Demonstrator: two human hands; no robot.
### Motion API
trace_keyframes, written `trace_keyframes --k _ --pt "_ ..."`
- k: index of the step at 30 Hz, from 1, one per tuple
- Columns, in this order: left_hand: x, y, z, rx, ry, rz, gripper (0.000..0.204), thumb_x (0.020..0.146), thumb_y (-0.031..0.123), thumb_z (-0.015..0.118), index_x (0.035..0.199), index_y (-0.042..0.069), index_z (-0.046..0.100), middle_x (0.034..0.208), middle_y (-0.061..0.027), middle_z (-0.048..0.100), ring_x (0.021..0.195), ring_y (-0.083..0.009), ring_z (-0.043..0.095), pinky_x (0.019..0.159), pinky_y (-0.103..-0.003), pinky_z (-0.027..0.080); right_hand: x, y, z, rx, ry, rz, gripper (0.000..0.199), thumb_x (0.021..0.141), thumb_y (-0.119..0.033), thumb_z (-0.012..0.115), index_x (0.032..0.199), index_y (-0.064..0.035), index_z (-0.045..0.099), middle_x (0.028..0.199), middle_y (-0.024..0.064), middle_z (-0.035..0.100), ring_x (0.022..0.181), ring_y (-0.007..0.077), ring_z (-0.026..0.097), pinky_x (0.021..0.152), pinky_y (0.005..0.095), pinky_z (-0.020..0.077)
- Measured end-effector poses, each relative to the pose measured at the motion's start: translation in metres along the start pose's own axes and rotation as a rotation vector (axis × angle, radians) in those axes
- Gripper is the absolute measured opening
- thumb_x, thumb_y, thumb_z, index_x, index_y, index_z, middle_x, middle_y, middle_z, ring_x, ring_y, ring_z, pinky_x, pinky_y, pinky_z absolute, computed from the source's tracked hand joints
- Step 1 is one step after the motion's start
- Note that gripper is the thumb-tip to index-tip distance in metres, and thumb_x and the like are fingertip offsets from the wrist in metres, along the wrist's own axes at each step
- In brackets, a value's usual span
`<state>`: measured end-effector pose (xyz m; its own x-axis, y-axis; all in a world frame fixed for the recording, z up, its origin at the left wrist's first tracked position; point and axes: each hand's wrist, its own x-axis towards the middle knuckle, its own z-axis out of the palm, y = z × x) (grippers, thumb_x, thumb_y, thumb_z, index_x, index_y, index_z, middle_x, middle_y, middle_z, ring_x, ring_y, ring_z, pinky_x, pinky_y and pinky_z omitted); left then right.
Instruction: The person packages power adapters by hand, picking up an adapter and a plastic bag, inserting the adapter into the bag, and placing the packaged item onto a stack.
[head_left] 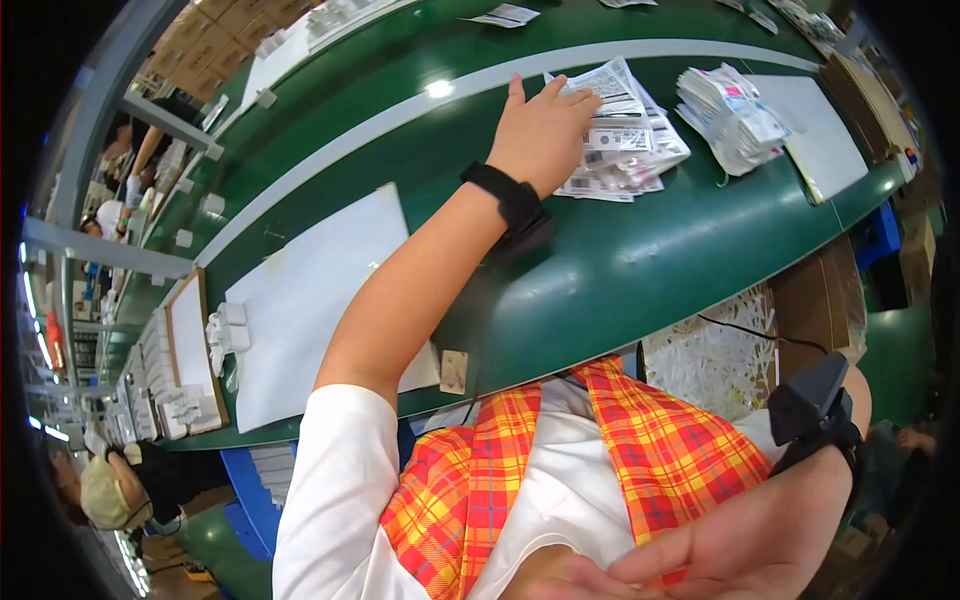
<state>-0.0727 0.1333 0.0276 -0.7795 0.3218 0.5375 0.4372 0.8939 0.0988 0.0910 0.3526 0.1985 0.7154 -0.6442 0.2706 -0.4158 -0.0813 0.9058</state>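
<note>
My left hand (545, 130) lies palm down with fingers stretched out on the left side of a loose pile of clear plastic packets with printed labels (635, 140). A black band (505, 200) circles that wrist. My right hand (740, 530) is raised close at the lower right, palm showing and fingers loosely extended toward the bottom edge, where they are partly cut off; nothing shows in it. A black strap with a small black device (815, 410) sits on the right wrist. Right of the pile stands a bundled stack of similar printed packets (735, 115) in clear plastic.
A white sheet (320, 290) covers part of the green table (640, 250) at left, beside small white parts (228, 335) and a tray (190, 340). Another white board (825, 140) lies far right. Below the edge is a carton of shredded white scraps (710, 350). People work at far left.
</note>
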Motion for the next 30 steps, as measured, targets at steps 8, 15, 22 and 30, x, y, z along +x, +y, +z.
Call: trace_keyframes --k 8,15,22,30 --pt "-0.078 -0.056 -0.082 0.187 -0.355 -0.178 0.024 0.086 0.012 0.054 0.108 0.004 0.060 0.115 -0.0116 0.063 0.113 -0.0304 0.056 0.103 -0.057 0.033 -0.018 -0.038 0.011 0.518 0.235 0.740 0.026 0.086 -0.020 0.060 0.107 -0.0058 0.062 0.105 0.0116 0.065 0.094 0.0211 0.060 0.083 0.0380 0.0440" --pt "-0.129 -0.078 -0.029 -0.087 -0.163 -0.245 0.023 0.084 0.010 0.052 0.104 0.002 0.062 0.107 -0.0132 0.065 0.106 -0.0295 0.059 0.096 -0.048 0.041 -0.051 -0.057 0.245 1.024 -0.339 1.186 0.018 0.078 -0.007 0.061 0.096 -0.0023 0.062 0.088 0.0144 0.062 0.085 0.0372 0.058 0.078 0.0417 0.0471" --pt "-0.119 -0.108 -0.040 -0.367 -0.306 -0.438 0.029 0.085 0.010 0.052 0.111 0.009 0.065 0.118 -0.0079 0.063 0.108 -0.0297 0.056 0.093 -0.045 0.041 -0.056 -0.098 0.301 1.007 -0.470 1.184 0.023 0.074 -0.007 0.056 0.096 -0.0023 0.062 0.091 0.0147 0.060 0.089 0.0355 0.056 0.082 0.0443 0.0467" --pt "-0.120 -0.110 -0.046 -0.125 -0.329 -0.425 0.035 0.086 0.015 0.053 0.120 0.013 0.062 0.131 -0.0021 0.057 0.113 -0.0252 0.052 0.093 -0.042 0.039 -0.032 -0.077 0.303 1.419 -0.786 1.137 0.030 0.070 -0.005 0.054 0.100 -0.0029 0.056 0.093 0.0159 0.052 0.095 0.0346 0.050 0.087 0.0393 0.0432"
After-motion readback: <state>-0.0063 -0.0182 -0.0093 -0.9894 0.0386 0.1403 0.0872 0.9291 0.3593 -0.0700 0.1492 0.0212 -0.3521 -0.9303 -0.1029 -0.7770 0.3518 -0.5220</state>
